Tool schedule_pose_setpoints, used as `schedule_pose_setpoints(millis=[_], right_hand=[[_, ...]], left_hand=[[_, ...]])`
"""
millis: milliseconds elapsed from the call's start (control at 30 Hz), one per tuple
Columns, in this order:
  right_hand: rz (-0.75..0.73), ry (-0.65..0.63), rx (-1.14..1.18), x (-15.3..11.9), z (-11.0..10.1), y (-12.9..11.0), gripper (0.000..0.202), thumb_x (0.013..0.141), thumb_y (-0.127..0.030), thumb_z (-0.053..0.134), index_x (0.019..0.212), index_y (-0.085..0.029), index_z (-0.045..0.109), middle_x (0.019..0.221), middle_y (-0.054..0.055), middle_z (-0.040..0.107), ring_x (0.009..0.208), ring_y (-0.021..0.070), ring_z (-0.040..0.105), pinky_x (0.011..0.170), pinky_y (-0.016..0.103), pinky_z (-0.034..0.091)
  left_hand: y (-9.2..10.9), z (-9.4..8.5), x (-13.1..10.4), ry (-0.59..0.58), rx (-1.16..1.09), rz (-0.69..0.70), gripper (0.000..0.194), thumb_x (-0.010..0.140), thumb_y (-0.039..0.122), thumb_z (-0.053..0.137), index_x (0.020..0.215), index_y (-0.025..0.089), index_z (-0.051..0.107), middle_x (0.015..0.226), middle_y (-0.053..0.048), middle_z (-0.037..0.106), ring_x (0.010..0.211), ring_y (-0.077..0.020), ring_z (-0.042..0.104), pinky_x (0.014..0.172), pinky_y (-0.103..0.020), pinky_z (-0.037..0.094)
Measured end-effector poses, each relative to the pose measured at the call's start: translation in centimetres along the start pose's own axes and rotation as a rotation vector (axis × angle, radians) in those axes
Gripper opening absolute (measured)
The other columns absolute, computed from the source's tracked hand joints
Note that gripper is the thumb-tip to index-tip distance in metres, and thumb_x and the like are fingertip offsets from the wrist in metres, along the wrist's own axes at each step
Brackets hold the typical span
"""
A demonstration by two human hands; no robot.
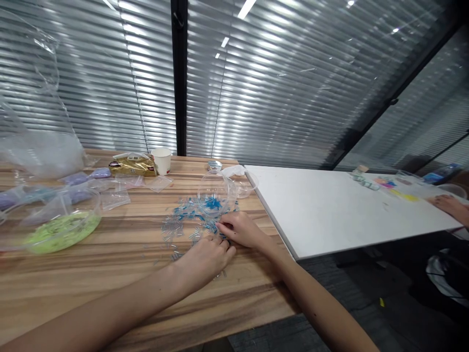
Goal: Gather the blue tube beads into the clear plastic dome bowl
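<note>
Wood-grain counter (146,298), with one scatter of short, thin blue and colourless rod-like pieces (176,226), lying loose in front of and to the left of one round, clear plastic tub (213,182). Blue portion: a dense cluster (212,204) showed through the tub's wall, apparently inside it; further blue pieces lay outside, close around its base. Colourless portion: mostly on the bare wood, thickest on the left. State of the work, as judged from this lie: partly sorted at best, with a good share of the pieces loose. Right hand (240,229): just in front of the tub, thumb and forefinger drawn together at the blue pieces; whether its grip had closed on one could not be told. Left hand (210,253): nearer the wearer, palm down, fingers bent over the counter beside the right; its grip was hidden, contents unknown. Adjacent stock: one clear plastic container (246,185), just right of the tub; one small silver tin (215,165), behind; one white paper cup (161,161) beside a gold foil packet (132,166); one shallow clear tub of yellow-green bits (68,231), well to the left.
</note>
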State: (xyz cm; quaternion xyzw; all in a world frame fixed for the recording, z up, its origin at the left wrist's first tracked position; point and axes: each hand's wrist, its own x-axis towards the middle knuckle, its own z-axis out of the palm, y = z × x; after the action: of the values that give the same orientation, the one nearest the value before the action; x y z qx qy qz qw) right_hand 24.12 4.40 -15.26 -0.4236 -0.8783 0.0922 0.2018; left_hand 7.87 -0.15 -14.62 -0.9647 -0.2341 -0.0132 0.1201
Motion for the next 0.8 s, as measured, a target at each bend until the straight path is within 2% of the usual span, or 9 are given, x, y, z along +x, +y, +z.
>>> schedule_pose_setpoints(millis=[133, 300, 600, 800], right_hand=[[-0.004, -0.004, 0.005, 0.03, 0.0, -0.07, 0.03, 0.09, -0.021, 0.051, 0.061, -0.015, 0.055, 0.06, 0.0, 0.058, 0.055, 0.0099, 0.046, 0.056, 0.022, 0.027], [-0.006, 0.006, 0.009, 0.03, -0.1, -0.14, 0.031, 0.09, -0.02, 0.051, 0.06, -0.015, 0.054, 0.059, 0.001, 0.058, 0.054, 0.0099, 0.046, 0.055, 0.022, 0.027], [-0.018, 0.007, 0.0, -0.01, 0.05, -0.16, 0.031, 0.09, -0.021, 0.05, 0.06, -0.016, 0.055, 0.06, 0.001, 0.061, 0.055, 0.0106, 0.049, 0.055, 0.022, 0.029], [-0.026, 0.007, -0.004, 0.03, 0.05, -0.17, 0.031, 0.09, -0.02, 0.05, 0.06, -0.016, 0.055, 0.06, 0.001, 0.06, 0.054, 0.0104, 0.048, 0.055, 0.022, 0.029]], left_hand=[[-0.07, 0.11, -0.1, 0.036, -0.008, 0.011, 0.017, 0.084, 0.005, 0.05, 0.099, 0.012, 0.056, 0.101, -0.013, 0.065, 0.095, -0.0259, 0.062, 0.08, -0.037, 0.048], [-0.17, -0.08, -0.09, -0.01, 0.02, 0.019, 0.018, 0.084, 0.006, 0.052, 0.101, 0.013, 0.055, 0.103, -0.012, 0.066, 0.095, -0.0251, 0.063, 0.081, -0.036, 0.048], [-0.36, 0.51, 0.09, -0.019, 0.054, 0.044, 0.021, 0.084, 0.005, 0.052, 0.103, 0.012, 0.056, 0.104, -0.012, 0.066, 0.095, -0.0246, 0.063, 0.082, -0.035, 0.048], [-0.54, 0.72, 0.17, -0.001, 0.049, 0.061, 0.017, 0.084, 0.005, 0.052, 0.098, 0.012, 0.057, 0.1, -0.011, 0.067, 0.09, -0.0231, 0.065, 0.081, -0.034, 0.048]])
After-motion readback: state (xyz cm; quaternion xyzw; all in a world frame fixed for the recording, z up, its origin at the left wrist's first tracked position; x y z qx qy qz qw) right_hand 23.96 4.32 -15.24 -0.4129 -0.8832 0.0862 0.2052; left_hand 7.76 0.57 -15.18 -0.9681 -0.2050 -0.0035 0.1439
